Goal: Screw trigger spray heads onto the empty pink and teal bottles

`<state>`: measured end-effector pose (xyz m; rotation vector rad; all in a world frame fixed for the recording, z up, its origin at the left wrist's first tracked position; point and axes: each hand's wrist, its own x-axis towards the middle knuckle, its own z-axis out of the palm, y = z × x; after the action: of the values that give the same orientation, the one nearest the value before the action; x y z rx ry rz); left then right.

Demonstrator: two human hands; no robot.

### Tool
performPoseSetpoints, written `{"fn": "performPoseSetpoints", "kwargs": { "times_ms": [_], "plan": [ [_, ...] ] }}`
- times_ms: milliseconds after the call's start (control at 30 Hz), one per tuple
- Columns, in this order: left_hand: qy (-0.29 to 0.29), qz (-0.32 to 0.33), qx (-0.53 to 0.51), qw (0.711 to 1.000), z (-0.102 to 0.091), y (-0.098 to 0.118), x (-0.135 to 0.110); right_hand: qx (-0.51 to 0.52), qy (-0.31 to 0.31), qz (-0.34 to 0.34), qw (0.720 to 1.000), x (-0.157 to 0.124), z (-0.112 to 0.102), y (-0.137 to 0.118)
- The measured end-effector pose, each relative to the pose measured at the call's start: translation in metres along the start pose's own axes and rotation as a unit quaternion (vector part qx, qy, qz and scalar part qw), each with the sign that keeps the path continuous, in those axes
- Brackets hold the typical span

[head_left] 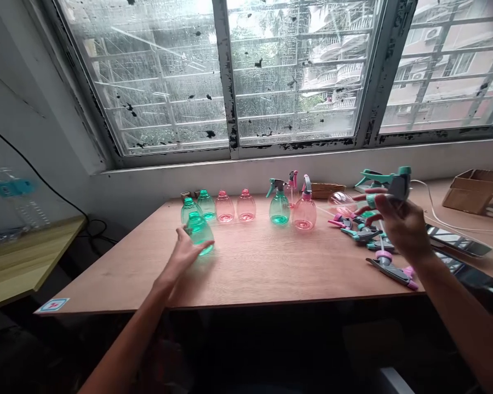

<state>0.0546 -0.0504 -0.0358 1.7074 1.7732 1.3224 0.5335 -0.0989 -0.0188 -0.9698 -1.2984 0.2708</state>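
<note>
My left hand wraps around a green plastic bottle without a top, standing on the wooden table. My right hand is raised above the table's right side and grips a teal and grey spray trigger head, its thin tube hanging down. Behind the held bottle stand two more green bottles and two pink bottles, all open-topped. Further right, a green bottle and a pink bottle carry spray heads.
Several loose spray heads in pink, teal and grey lie on the table under my right hand. A cardboard box sits at the far right, with a white cable and phones nearby. A wide window runs behind the table; a lower table stands left.
</note>
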Motion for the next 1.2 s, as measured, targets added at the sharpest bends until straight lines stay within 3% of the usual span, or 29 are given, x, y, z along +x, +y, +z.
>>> {"fn": "performPoseSetpoints", "kwargs": {
  "times_ms": [33,100,167,233,333,433,633,833,1000,1100,1200],
  "plan": [
    [-0.021,0.007,-0.004,1.0,0.008,0.002,-0.014,0.086,-0.005,0.032,0.996,-0.014,0.01,-0.011],
    [-0.064,0.028,-0.021,0.997,0.024,0.009,-0.044,0.23,-0.075,0.15,0.959,-0.042,0.031,-0.026],
    [-0.101,0.059,-0.037,0.992,0.038,0.02,-0.07,0.299,-0.109,0.233,0.919,-0.066,0.05,-0.03],
    [-0.132,0.139,-0.03,0.981,0.049,0.03,-0.089,0.323,-0.1,0.274,0.9,-0.083,0.066,-0.025],
    [-0.119,0.235,0.015,0.965,0.059,0.037,-0.102,0.361,-0.025,0.268,0.893,-0.095,0.077,-0.012],
    [-0.102,0.278,0.007,0.955,0.063,0.035,-0.105,0.384,0.001,0.255,0.887,-0.1,0.076,-0.003],
    [-0.064,0.282,-0.001,0.957,0.062,0.032,-0.104,0.418,0.003,0.246,0.875,-0.106,0.073,0.001],
    [-0.07,0.261,0.017,0.963,0.056,0.036,-0.106,0.363,0.033,0.235,0.901,-0.106,0.078,-0.002],
    [-0.076,0.249,0.015,0.965,0.055,0.036,-0.106,0.374,0.062,0.23,0.896,-0.104,0.079,-0.004],
    [-0.087,0.25,0.002,0.964,0.055,0.036,-0.107,0.348,0.043,0.24,0.905,-0.104,0.08,-0.002],
    [-0.103,0.255,-0.003,0.961,0.055,0.035,-0.107,0.293,-0.032,0.248,0.923,-0.106,0.082,0.001]
  ]
}}
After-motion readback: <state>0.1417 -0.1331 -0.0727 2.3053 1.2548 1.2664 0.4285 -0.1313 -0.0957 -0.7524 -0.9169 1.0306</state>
